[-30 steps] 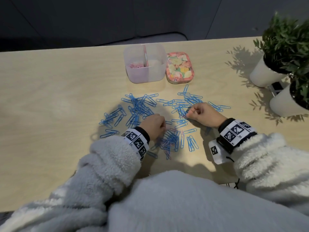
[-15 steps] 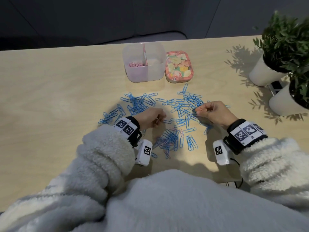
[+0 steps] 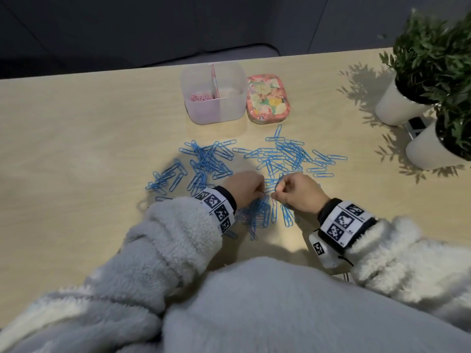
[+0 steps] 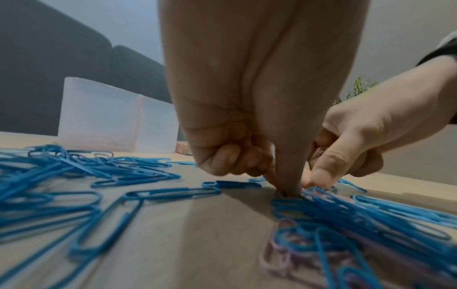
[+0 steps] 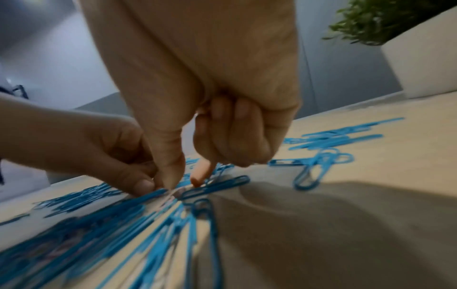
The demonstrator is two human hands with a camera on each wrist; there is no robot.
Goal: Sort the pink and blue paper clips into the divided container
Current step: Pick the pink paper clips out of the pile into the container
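Blue paper clips lie scattered over the wooden table. A mixed heap of blue and pink clips sits just in front of me. Both hands meet at its far end. My left hand has thumb and forefinger pinched down on a blue clip, its other fingers curled. My right hand nips a pale pink clip between thumb and forefinger. The clear divided container stands farther back, with pink clips in its left compartment.
A floral tin sits right beside the container. Two white pots with green plants stand at the right edge of the table. Bare table stretches to the left of the clips.
My right hand has come left and toward me from the far clips to the near heap. My left hand has shifted right to meet it. The fingertips of both now touch the same spot.
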